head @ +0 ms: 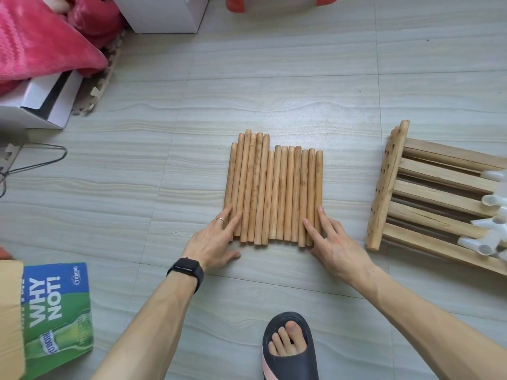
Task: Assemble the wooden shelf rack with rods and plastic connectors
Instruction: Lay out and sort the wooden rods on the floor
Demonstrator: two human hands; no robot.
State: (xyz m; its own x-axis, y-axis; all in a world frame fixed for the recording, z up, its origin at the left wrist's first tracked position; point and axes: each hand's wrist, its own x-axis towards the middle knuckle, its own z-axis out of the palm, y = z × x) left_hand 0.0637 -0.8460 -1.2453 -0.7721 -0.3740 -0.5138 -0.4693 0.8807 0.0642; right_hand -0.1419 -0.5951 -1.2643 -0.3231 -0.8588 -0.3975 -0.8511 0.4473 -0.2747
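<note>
On the tiled floor (164, 160), wooden rods (274, 193) side by side in one flat row, far ends uneven, left hand (216, 242) and right hand (329, 239) with straight fingers resting on the outermost rods, slatted shelf panels (428, 193) with white plastic connectors (493, 223) at right.

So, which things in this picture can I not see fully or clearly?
Head view, right edge: the slatted shelf panels run out of frame, so their length and number are unknown.
Head view, same edge: the white plastic connectors are blurred and cut off; they cannot be counted.
Head view: the left hand and right hand cover the near ends of the outermost wooden rods.
</note>
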